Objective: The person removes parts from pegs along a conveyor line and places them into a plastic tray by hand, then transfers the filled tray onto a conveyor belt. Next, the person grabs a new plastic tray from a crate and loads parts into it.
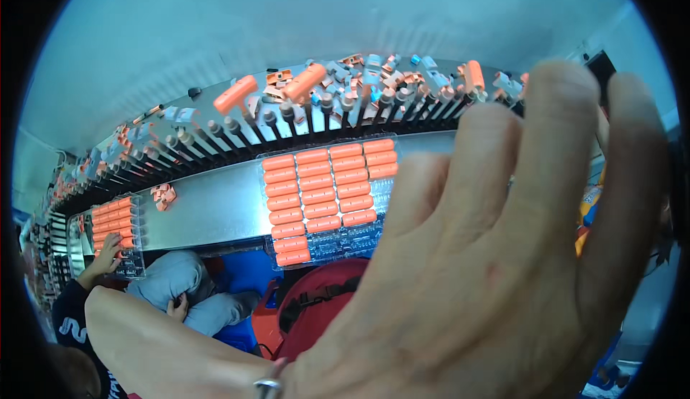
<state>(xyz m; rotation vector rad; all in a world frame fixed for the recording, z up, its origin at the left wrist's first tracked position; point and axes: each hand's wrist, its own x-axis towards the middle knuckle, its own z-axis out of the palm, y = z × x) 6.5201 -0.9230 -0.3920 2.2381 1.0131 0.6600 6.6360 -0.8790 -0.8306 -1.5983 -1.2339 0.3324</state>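
Note:
My left hand (496, 255) is raised close to the camera, its back showing and its fingers stretched out and spread. Nothing is visible in it, though its palm side is hidden. It covers much of the right side, including part of the clear plastic tray (338, 244). In that tray lie rows of orange rounded bars (318, 195); its lower right part shows bare clear slots. A bracelet (268, 386) circles my left wrist, and the forearm reaches in from the lower left. My right hand is not in view.
A metal bench (215, 219) runs beneath a row of dark upright rods (287, 117), a few topped with orange bars (236, 93). Small orange and grey parts (392, 79) lie behind. At left, a co-worker's hand (108, 253) touches another tray of orange bars (113, 216).

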